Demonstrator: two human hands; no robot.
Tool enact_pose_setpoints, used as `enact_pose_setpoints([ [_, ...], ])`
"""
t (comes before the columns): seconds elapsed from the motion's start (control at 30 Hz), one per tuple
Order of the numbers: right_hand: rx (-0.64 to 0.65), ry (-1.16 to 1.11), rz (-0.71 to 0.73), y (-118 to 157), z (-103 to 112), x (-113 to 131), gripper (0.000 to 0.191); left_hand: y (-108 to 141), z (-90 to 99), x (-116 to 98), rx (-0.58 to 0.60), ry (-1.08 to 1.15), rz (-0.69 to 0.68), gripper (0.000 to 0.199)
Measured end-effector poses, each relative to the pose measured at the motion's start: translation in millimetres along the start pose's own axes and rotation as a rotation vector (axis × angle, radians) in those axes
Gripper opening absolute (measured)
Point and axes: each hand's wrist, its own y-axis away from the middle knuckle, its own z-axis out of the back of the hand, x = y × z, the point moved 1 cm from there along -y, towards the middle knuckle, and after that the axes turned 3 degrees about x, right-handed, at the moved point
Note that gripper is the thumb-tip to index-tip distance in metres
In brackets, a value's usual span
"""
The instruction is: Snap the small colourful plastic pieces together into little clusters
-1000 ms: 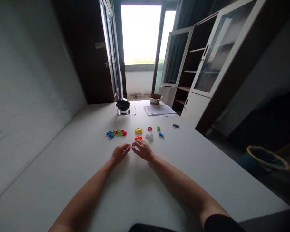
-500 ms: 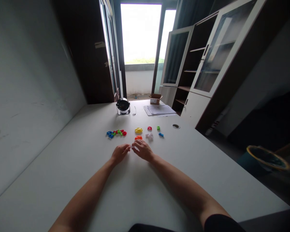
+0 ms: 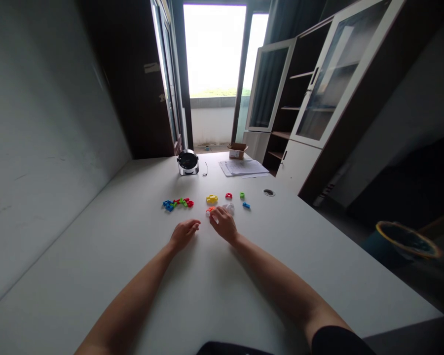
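Observation:
My right hand (image 3: 223,224) is closed, pinching a small whitish plastic piece (image 3: 208,214) that is mostly hidden by the fingers. It hangs over the orange plastic piece (image 3: 210,210), and a white translucent piece (image 3: 229,207) lies just behind the knuckles. To the left, my left hand (image 3: 185,232) rests on the table with its thumb and fingers drawn together, and nothing shows between them. Beyond the hands sit a yellow toy piece (image 3: 212,199), a red piece (image 3: 228,195), a green piece (image 3: 242,195) and a blue piece (image 3: 246,205).
A heap of blue, green and red pieces (image 3: 177,203) lies left of the yellow one. Farther back stand a round black lamp-like device (image 3: 188,162), papers (image 3: 244,168) and an open cardboard box (image 3: 237,151). A cable hole (image 3: 269,193) is at right; a wall borders the left.
My right hand has moved away from my left hand, slightly right and forward to the orange piece, carrying the whitish piece. The left hand has stayed about where it was.

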Motion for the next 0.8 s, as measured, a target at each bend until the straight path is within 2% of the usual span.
enact_pose_setpoints([
  [0.13, -0.084, 0.097, -0.165, -1.7, 4.6, -20.1, 0.012, -0.1, -1.4, 1.6, -0.009, -0.002, 0.007, 0.029],
  [0.27, -0.115, 0.175, -0.282, -1.1, 3.8, -39.9, 0.015, 0.2, -2.1, 1.3, -0.011, -0.008, 0.012, 0.027],
  [0.8, -0.007, 0.245, -0.314, 4.4, -9.1, -52.4, 0.01, -0.8, -4.1, 3.2, 0.002, -0.004, 0.022, 0.025],
])
